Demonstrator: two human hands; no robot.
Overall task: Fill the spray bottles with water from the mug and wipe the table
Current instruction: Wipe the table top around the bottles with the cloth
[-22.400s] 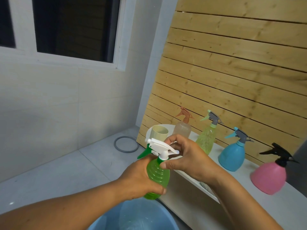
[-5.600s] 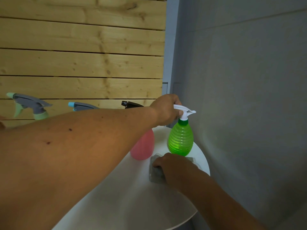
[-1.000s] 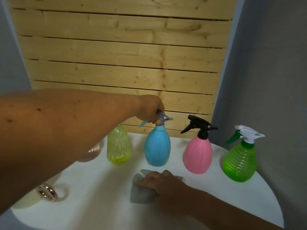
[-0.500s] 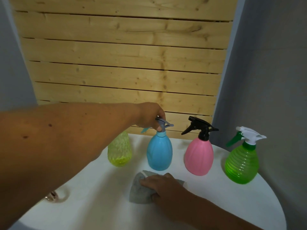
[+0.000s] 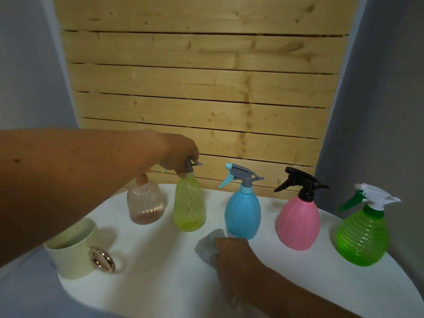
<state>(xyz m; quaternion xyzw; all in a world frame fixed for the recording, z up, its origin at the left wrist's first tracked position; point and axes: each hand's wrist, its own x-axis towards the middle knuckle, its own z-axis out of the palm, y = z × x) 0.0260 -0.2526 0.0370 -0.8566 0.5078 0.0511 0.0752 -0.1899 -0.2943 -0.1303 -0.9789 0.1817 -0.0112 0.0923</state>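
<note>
Five spray bottles stand in a row on the white table point(image 5: 160, 283): a clear pinkish bottle point(image 5: 145, 205), a yellow-green bottle point(image 5: 189, 207), a blue bottle point(image 5: 243, 212), a pink bottle point(image 5: 298, 221) and a green bottle point(image 5: 362, 237). My left hand point(image 5: 179, 154) grips the grey spray head of the yellow-green bottle. My right hand point(image 5: 231, 249) presses a grey cloth point(image 5: 205, 245) on the table in front of the blue bottle. A pale green mug point(image 5: 71, 255) with a shiny handle stands at the front left, partly behind my left forearm.
A wooden slat panel point(image 5: 202, 88) rises directly behind the bottles. Grey walls close in on both sides. The rounded table edge runs along the front and the right, near the green bottle.
My left hand let go of the blue bottle's head and moved left onto the yellow-green bottle's head. My right hand slid the cloth slightly. The view shifted left, bringing the mug in.
</note>
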